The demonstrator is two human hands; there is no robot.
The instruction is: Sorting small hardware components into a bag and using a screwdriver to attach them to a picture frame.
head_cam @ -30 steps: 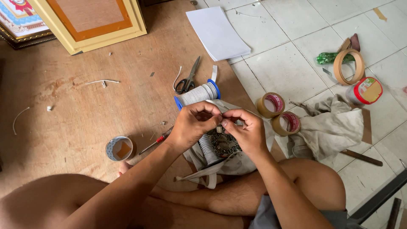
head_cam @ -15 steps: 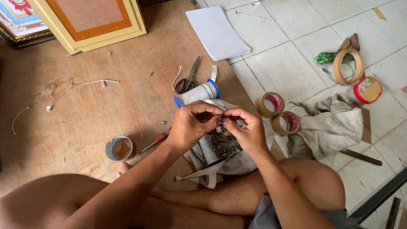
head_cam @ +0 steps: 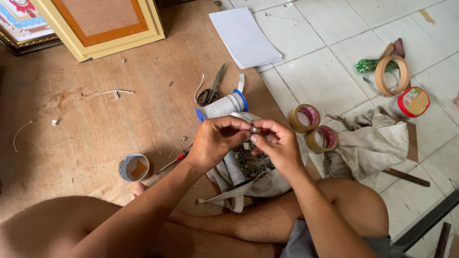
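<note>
We hold a small metal fitting [head_cam: 255, 130] pinched between both hands, just above the open cloth bag [head_cam: 248, 179] of metal bits in our lap. The left hand [head_cam: 215, 141] and the right hand [head_cam: 276, 143] each close fingertips on it. To do it well, we judge, keep the pinch firm over the bag so a slip lands inside.
</note>
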